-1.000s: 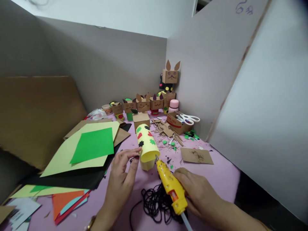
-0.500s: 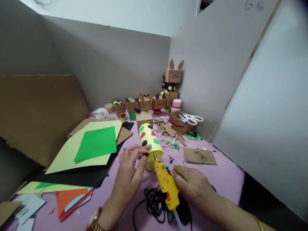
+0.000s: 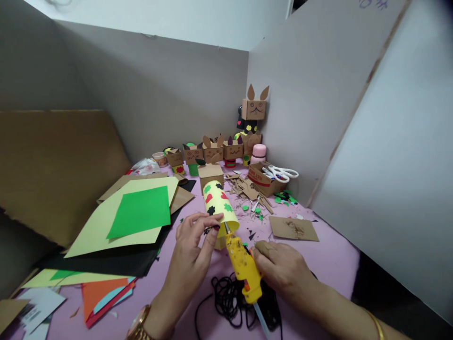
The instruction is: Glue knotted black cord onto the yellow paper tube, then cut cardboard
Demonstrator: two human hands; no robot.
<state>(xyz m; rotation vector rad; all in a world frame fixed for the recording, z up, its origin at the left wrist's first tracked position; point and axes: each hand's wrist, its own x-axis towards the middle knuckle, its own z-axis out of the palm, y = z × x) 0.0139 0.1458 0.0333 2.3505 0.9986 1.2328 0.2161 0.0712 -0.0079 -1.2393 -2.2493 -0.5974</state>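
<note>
My right hand (image 3: 281,267) is wrapped round a yellow hot glue gun (image 3: 242,267), a clear glue stick coming out of its back end. The nozzle reaches into the open near end of a yellow paper tube (image 3: 220,204) covered with red hearts and black and green flower shapes. Joined to the tube's far end is a plain cardboard box head (image 3: 211,174). With thumb and fingers closed, my left hand (image 3: 191,245) pinches a small black piece (image 3: 208,230), its exact shape partly hidden. One left fingertip touches the tube near its rim.
Several cardboard animal figures (image 3: 213,152) line the back. To the right stand a box (image 3: 264,180) with white scissors (image 3: 283,173) and a cardboard piece (image 3: 294,229). Green and yellow paper sheets (image 3: 141,212) lie left; a tangled black cord (image 3: 230,302) lies in front.
The whole view shifts slightly. The glue gun's nozzle stays at the tube's opening, and both hands keep nearly the same pose.
</note>
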